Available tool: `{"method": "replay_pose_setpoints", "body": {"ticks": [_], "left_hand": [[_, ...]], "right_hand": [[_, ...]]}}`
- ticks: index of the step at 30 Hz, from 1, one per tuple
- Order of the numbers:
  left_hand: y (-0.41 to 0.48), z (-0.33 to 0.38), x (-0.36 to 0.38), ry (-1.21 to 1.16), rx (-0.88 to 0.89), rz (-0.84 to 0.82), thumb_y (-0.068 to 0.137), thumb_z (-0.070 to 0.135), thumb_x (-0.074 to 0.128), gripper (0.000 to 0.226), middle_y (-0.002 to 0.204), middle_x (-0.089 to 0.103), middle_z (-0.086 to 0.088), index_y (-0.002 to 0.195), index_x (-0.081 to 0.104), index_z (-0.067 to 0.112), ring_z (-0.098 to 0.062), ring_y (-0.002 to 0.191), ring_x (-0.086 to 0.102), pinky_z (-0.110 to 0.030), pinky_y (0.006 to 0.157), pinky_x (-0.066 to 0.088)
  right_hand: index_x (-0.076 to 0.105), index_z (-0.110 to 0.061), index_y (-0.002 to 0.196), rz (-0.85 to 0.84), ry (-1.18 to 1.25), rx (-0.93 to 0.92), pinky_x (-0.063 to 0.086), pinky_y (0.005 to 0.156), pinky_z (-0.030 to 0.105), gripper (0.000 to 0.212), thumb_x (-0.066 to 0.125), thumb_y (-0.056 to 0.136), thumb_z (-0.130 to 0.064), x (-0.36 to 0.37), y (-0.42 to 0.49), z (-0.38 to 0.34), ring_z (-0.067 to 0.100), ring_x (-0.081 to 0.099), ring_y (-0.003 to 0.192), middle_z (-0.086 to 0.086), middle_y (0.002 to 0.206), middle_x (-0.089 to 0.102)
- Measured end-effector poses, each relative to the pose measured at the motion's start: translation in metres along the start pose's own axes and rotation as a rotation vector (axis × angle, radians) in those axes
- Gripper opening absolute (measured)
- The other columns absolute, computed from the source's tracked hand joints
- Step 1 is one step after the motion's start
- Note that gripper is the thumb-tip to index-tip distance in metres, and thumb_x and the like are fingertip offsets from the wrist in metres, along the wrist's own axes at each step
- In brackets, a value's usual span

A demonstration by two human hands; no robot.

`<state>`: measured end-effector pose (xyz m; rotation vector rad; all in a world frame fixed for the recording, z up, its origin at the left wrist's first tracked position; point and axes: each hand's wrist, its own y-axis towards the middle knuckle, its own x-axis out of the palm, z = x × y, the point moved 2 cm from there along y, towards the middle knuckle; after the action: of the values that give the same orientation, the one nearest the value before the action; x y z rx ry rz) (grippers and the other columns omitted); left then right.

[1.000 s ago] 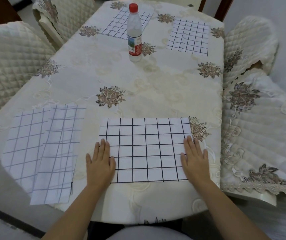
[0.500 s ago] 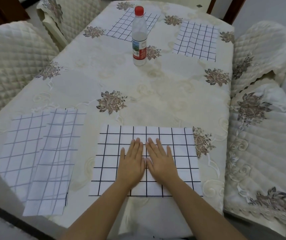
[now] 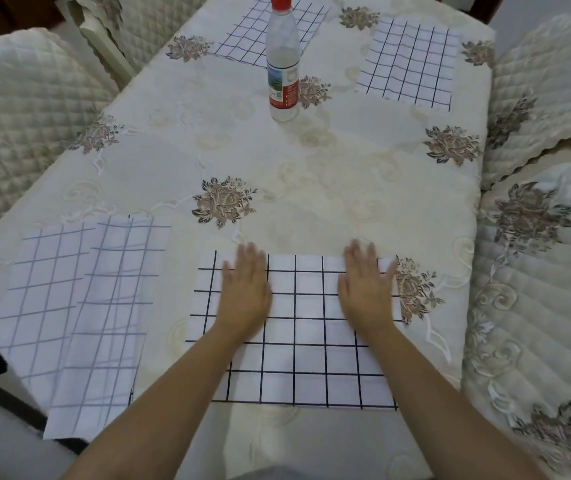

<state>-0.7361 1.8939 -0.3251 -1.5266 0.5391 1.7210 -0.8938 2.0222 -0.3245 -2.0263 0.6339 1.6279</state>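
two paler checked cloths [image 3: 69,306] lie overlapped at the left. left hand [image 3: 245,296] and right hand [image 3: 366,294] press flat, fingers straight, on the grid cloth [image 3: 311,368] at the near table edge; it looks nearly smoothed, with folding probably to come.

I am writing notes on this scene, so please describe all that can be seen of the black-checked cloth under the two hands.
The checked cloth is a white rectangle with a thin black grid, and looks like thin fabric. It lies spread flat on the near part of the cream tablecloth. The left hand and the right hand rest flat on its far half, apart from each other, with straight, slightly blurred fingers.
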Motion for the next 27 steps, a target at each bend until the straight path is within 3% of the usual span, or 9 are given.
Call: {"method": "replay_pose_setpoints", "body": {"ticks": [2,5,8,12,16,19,23,25,27], "left_hand": [[0.005,0.032,0.007,-0.061,0.119,-0.049,0.083,0.030,0.009,0.070,0.153,0.021,-0.019,0.144,0.025,0.000,-0.035,0.142,0.015,-0.056,0.112,0.016],[0.004,0.047,0.018,-0.111,0.132,-0.072,0.082,0.040,0.001,0.072,0.157,-0.002,0.001,0.149,0.006,0.014,-0.015,0.141,-0.014,-0.043,0.116,-0.003],[0.001,0.022,0.019,-0.056,0.076,-0.035,0.087,0.041,-0.002,0.065,0.151,-0.009,0.010,0.148,0.005,0.021,-0.012,0.139,-0.014,-0.046,0.116,0.001],[-0.010,-0.038,0.010,-0.045,-0.163,0.037,0.084,0.046,-0.003,0.068,0.152,-0.009,0.010,0.148,0.005,0.024,-0.010,0.141,-0.009,-0.047,0.115,0.003],[-0.026,-0.078,0.002,-0.074,-0.300,0.036,0.086,0.044,-0.001,0.066,0.157,-0.005,0.006,0.149,0.003,0.023,-0.013,0.145,-0.006,-0.049,0.115,0.000],[-0.025,-0.070,0.000,-0.060,-0.347,0.061,0.090,0.036,0.010,0.063,0.158,0.001,-0.008,0.149,0.012,0.015,-0.025,0.146,-0.004,-0.054,0.114,0.000],[-0.014,-0.009,-0.003,0.036,-0.125,0.107,0.087,0.025,0.029,0.056,0.148,0.033,-0.021,0.137,0.042,0.003,-0.038,0.137,0.031,-0.063,0.101,0.030],[-0.014,0.027,0.007,-0.027,0.018,0.012,0.090,0.026,0.024,0.058,0.154,0.019,-0.014,0.144,0.029,0.006,-0.032,0.142,0.019,-0.060,0.107,0.027],[-0.022,0.042,0.022,-0.100,0.044,-0.058,0.091,0.037,0.012,0.062,0.155,-0.007,0.000,0.148,0.005,0.016,-0.020,0.143,-0.009,-0.052,0.117,0.009]], "right_hand": [[0.055,-0.005,0.127,0.041,0.067,-0.160,0.038,0.093,0.062,0.051,0.033,0.084,-0.021,0.004,-0.001,-0.033,0.034,0.051,0.124,0.010,0.135,0.053],[0.048,-0.006,0.134,-0.033,0.227,-0.220,0.034,0.102,0.052,0.050,0.032,0.088,-0.019,0.011,-0.010,-0.058,0.029,0.043,0.131,0.008,0.141,0.047],[0.036,-0.015,0.142,-0.044,0.103,-0.175,0.025,0.108,0.052,0.054,0.029,0.091,-0.032,0.018,-0.009,-0.032,0.024,0.029,0.139,0.001,0.150,0.034],[0.008,-0.022,0.148,-0.051,0.034,0.008,0.006,0.115,0.050,0.063,0.005,0.088,-0.044,0.014,-0.005,0.027,0.018,-0.002,0.144,-0.006,0.156,0.000],[0.026,-0.013,0.145,0.036,0.043,0.152,0.018,0.110,0.056,0.063,0.014,0.089,-0.039,0.004,-0.015,0.066,0.028,0.020,0.142,0.002,0.154,0.021],[0.028,-0.007,0.144,0.044,0.062,0.225,0.016,0.109,0.059,0.064,0.015,0.088,-0.035,0.001,-0.015,0.059,0.032,0.022,0.141,0.007,0.153,0.023],[0.036,0.002,0.138,0.133,0.092,0.190,0.030,0.099,0.064,0.060,0.029,0.084,-0.022,-0.002,-0.017,-0.005,0.038,0.039,0.132,0.017,0.145,0.038],[0.039,0.000,0.137,0.088,0.186,0.032,0.031,0.099,0.061,0.057,0.029,0.085,-0.020,0.005,-0.026,-0.051,0.037,0.041,0.131,0.016,0.144,0.042],[0.045,-0.005,0.135,0.031,0.200,-0.065,0.039,0.099,0.057,0.052,0.031,0.088,-0.021,0.012,-0.039,-0.075,0.030,0.043,0.131,0.011,0.143,0.045]]}}
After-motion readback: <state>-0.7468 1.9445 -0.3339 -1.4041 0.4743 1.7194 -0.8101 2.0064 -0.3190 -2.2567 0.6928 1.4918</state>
